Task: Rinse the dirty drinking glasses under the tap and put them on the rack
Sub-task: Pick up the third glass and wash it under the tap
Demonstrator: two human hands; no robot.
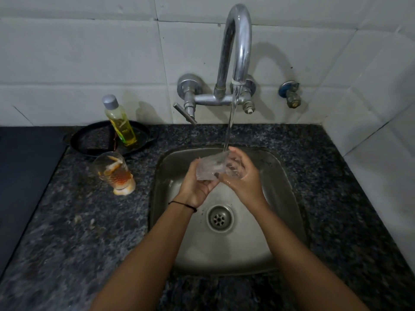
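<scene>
A clear drinking glass (211,167) lies on its side over the steel sink (285,198), under the water stream (230,126) running from the chrome tap (238,41). My left hand (195,182) grips its base end. My right hand (242,173) wraps its mouth end, fingers against the rim. A second glass (114,171) with orange residue stands upright on the granite counter to the left of the sink. No rack is in view.
A bottle of yellow liquid (120,122) stands in a black pan (89,140) behind the dirty glass. The tap lever (185,113) sticks out at the left. A small wall valve (290,94) sits at the right. The drain (219,218) is below my hands.
</scene>
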